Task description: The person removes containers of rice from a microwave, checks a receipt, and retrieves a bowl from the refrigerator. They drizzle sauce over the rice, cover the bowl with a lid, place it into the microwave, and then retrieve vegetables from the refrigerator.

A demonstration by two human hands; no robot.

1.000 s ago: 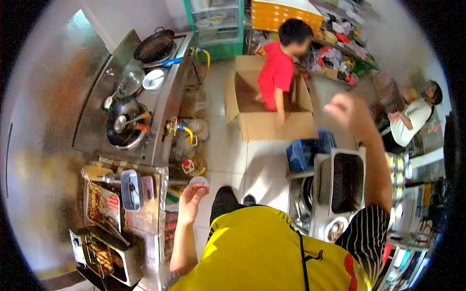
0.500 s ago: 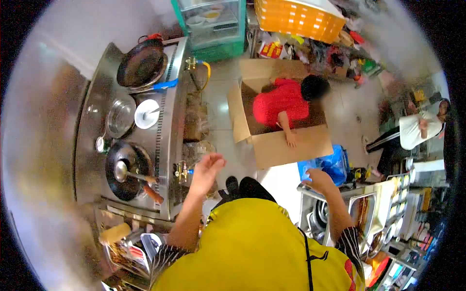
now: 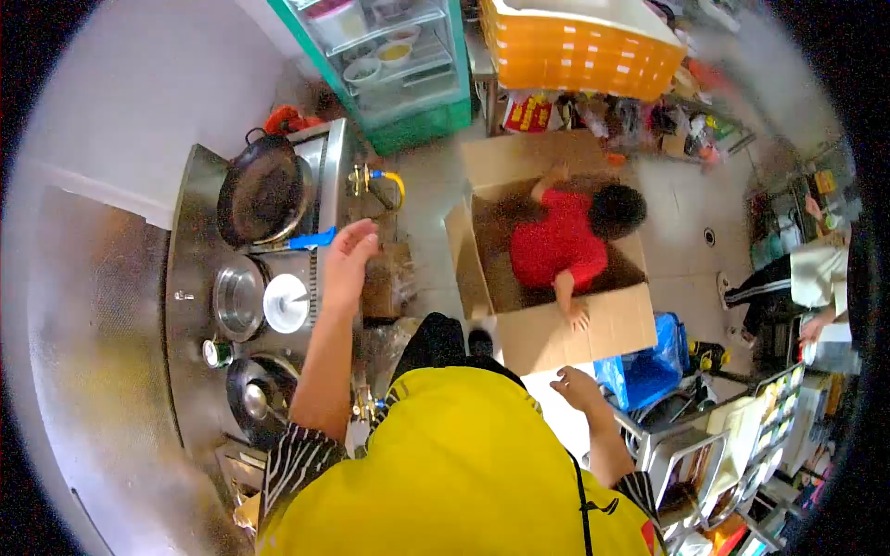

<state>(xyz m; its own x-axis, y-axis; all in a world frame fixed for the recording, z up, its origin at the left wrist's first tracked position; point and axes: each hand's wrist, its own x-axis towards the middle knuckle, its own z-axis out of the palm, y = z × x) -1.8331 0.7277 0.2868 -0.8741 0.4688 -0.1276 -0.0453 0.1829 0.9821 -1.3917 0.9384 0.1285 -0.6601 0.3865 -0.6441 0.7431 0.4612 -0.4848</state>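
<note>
My left hand [image 3: 350, 257] is raised beside the stove, near the blue handle [image 3: 311, 239] of a large dark pan [image 3: 264, 190]. Its fingers are slightly curled and I see nothing held in them. My right hand [image 3: 577, 387] hangs just below the near flap of an open cardboard box [image 3: 579, 332], fingers loosely bent and apart, holding nothing visible. In the box a person in red [image 3: 559, 239] leans to the right, one hand resting on the near flap.
A steel stove [image 3: 190, 269] at left bears a white bowl [image 3: 286, 303] and a wok [image 3: 246, 371] with a ladle. A green-framed fridge [image 3: 422, 130], an orange crate [image 3: 575, 51], a blue bin [image 3: 649, 371] and another person [image 3: 816, 276] surround the box.
My left hand has moved forward toward the pan handle, and the pale disc it held at first no longer shows. My right hand has come down near the box. The person in red has bent over.
</note>
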